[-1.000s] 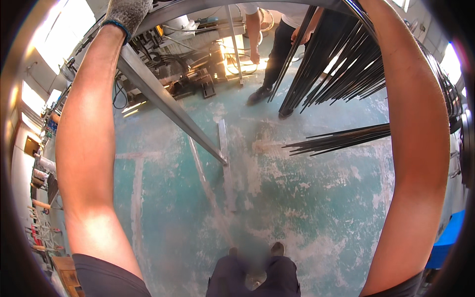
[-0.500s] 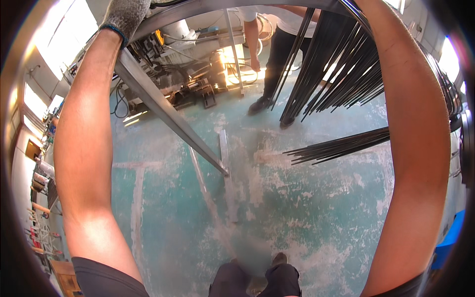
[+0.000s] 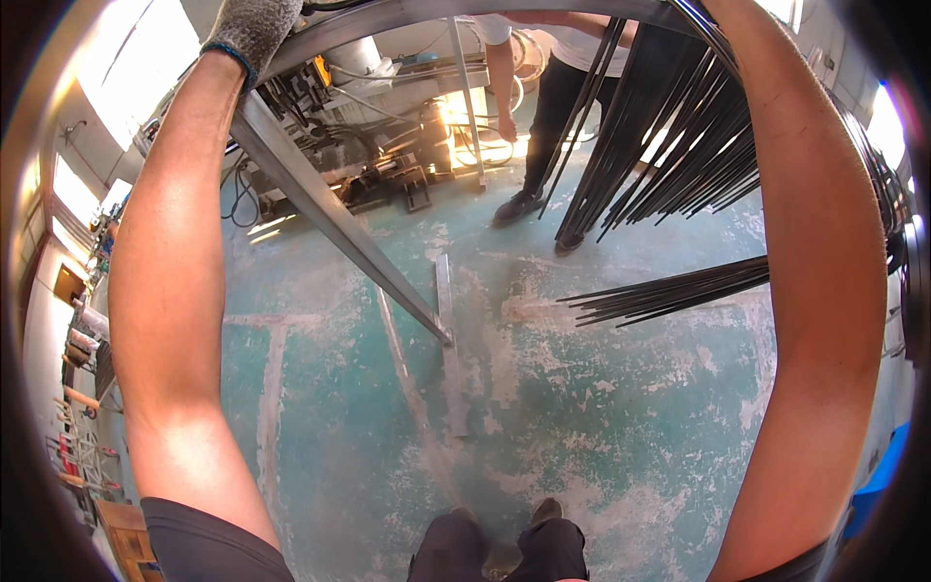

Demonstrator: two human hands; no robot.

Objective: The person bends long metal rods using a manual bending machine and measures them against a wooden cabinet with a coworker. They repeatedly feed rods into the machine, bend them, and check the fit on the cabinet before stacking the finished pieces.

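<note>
Both my arms reach up and forward. My left hand (image 3: 250, 37), in a grey knit glove with a blue-edged cuff, is at the top edge beside a grey metal rail (image 3: 378, 31); its fingers are cut off, so its grip cannot be told. My right forearm (image 3: 810, 184) rises along the right side, and its hand is out of view above. Between my arms the rail crosses the top, with many thin dark metal rods (image 3: 669, 126) hanging down at its right end. A second bundle of rods (image 3: 679, 289) juts out lower, behind my right forearm.
A square metal leg (image 3: 339, 223) slants from the rail down to a flat foot bar (image 3: 446, 301) on the worn green floor (image 3: 601, 427). Beyond the rods stands another person (image 3: 553, 116). Machinery and hoses (image 3: 378, 145) lie at the back left. Something blue (image 3: 878, 480) is at lower right.
The whole view has shifted very slightly, with the rail, leg and rods a little farther right. My arms keep nearly the same pose.
</note>
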